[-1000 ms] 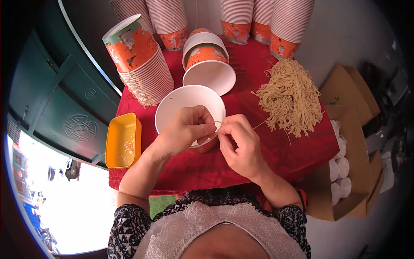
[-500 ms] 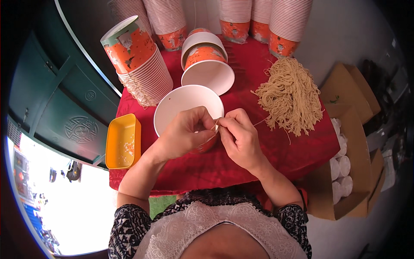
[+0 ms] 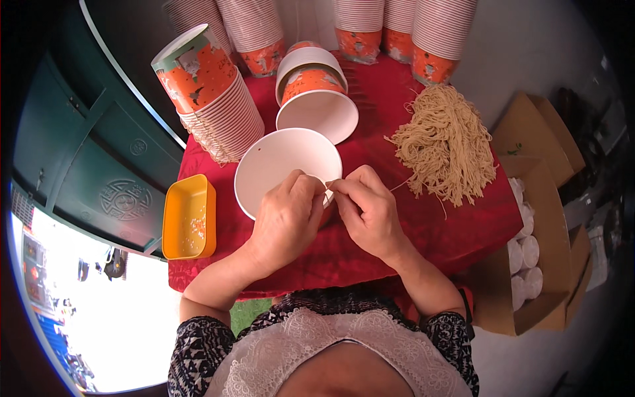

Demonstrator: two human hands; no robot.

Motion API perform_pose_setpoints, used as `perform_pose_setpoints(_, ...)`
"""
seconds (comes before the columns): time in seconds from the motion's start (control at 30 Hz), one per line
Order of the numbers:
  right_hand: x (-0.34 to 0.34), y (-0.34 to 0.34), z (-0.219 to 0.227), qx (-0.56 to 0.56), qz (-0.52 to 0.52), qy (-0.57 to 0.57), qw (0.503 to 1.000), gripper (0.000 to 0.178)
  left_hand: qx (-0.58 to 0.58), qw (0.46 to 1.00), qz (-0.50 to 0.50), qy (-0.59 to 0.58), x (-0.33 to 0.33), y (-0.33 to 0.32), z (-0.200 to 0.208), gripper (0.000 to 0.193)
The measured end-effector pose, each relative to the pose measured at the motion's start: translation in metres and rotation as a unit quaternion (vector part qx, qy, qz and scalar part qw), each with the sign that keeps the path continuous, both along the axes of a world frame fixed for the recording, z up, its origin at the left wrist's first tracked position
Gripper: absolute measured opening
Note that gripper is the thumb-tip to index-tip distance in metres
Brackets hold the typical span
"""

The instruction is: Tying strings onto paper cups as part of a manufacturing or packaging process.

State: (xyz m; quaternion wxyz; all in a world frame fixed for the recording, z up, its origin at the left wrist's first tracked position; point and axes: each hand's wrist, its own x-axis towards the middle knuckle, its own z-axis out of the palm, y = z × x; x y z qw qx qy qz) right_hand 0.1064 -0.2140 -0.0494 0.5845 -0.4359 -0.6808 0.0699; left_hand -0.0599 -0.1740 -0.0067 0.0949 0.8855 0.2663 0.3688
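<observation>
A white-lined paper bucket point(image 3: 264, 169) stands in front of me, its mouth facing up, with a small hole near its far-left rim. Over its near-right rim my left hand point(image 3: 288, 215) is closed, fingertips pressed together on the string. Just beside it, nearly touching, my right hand point(image 3: 367, 210) pinches the thin beige string point(image 3: 401, 185) between thumb and forefinger. That string trails rightward from my right hand to a loose heap of beige strings point(image 3: 446, 142). My fingers hide the near-right rim and whatever knot or end lies between them.
More orange-patterned buckets lie tipped point(image 3: 317, 114) beyond. A leaning bucket stack point(image 3: 225, 109) with strings hanging from it is at left, near a yellow tray point(image 3: 168, 218) of small bits. Wrapped stacks point(image 3: 444, 40) line the back. A cardboard box point(image 3: 552, 231) stands right of the red-covered table point(image 3: 436, 228).
My left hand has rolled over, so its back faces up and its fingers are drawn together. The right hand keeps its pinch in almost the same place.
</observation>
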Motion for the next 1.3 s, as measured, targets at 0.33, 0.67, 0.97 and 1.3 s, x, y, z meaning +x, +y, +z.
perform_pose_setpoints(0.33, 0.005, 0.002, 0.002, -0.063, 0.100, 0.061, 0.991, 0.020, -0.090, 0.994, -0.044, -0.037, -0.003, 0.000, 0.002, 0.018)
perform_pose_setpoints(0.67, 0.005, -0.007, 0.010, -0.161, 0.122, 0.106, 0.974, 0.012, -0.115, 0.992, -0.051, -0.031, -0.004, 0.001, 0.008, 0.014)
perform_pose_setpoints(0.97, -0.007, -0.011, 0.003, 0.070, -0.044, -0.048, 0.995, 0.015, -0.220, 0.971, -0.065, -0.059, -0.010, 0.010, 0.005, 0.007)
perform_pose_setpoints(1.3, -0.005, -0.016, -0.012, 0.126, -0.038, -0.082, 0.988, 0.012, -0.284, 0.956, -0.031, -0.075, -0.006, 0.013, 0.006, 0.004)
